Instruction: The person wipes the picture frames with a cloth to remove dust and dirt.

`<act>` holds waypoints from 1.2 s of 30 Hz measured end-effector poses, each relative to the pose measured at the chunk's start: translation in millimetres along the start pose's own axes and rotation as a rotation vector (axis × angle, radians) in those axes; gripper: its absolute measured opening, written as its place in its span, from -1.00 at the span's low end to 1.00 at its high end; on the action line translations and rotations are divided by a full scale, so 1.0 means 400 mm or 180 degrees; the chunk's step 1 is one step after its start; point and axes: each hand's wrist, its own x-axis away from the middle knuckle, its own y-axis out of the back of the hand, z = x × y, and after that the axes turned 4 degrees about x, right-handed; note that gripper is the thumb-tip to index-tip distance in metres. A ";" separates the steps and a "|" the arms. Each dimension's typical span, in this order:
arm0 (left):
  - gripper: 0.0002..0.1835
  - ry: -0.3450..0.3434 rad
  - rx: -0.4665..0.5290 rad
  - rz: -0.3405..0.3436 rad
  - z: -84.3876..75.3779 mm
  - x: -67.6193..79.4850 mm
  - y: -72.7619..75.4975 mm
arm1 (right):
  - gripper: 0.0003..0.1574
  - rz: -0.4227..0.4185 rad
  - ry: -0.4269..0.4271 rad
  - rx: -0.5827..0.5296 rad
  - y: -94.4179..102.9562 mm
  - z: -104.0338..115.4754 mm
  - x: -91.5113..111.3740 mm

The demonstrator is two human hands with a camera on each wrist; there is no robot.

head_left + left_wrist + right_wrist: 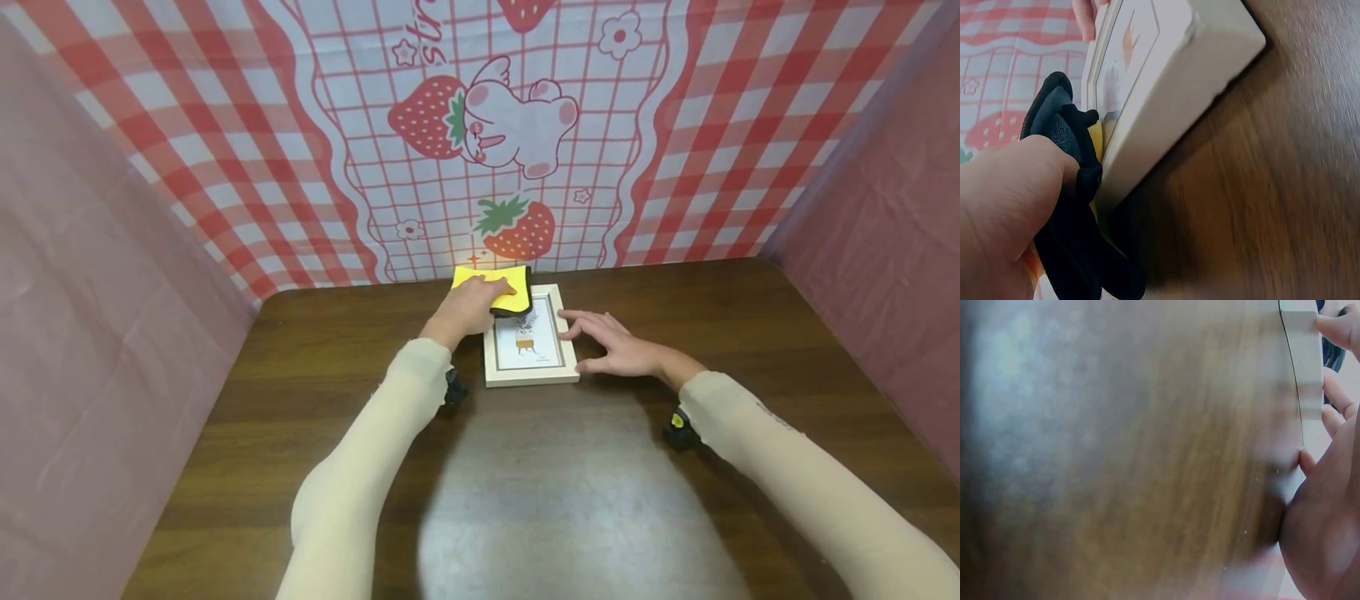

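A cream-white picture frame (532,379) lies flat near the table's back edge, with a small printed picture (528,343) inside. My left hand (471,305) grips a folded cleaning cloth (517,282), yellow with a black border, over the frame's upper left part. In the left wrist view, the thumb bends against the dark side of the cloth (1063,131), beside the frame's thick edge (1166,106). Along the frame's right side, my right hand (611,346) rests its spread fingers and thumb on the border. The cloth covers the picture's top.
The dark brown wooden table (585,492) reflects light in front of the frame. Behind it hangs a red-and-white checked curtain (360,167) with strawberry prints. Pink fabric walls (97,317) stand at both sides. A dark wrist device (678,429) sits under each sleeve.
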 end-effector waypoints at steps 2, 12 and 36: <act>-0.32 0.0004 -0.0002 -0.0038 0.010 0.005 0.001 | -0.47 -0.0008 0.0008 0.0004 0.000 0.002 0.001; -0.37 -0.0113 -0.0041 -0.0133 0.011 0.002 0.007 | -0.47 -0.0010 -0.0006 -0.0024 0.002 0.012 0.002; -0.29 0.0212 0.0541 -0.0126 0.091 -0.144 -0.016 | -0.47 0.0002 0.0052 0.0004 0.007 0.021 0.008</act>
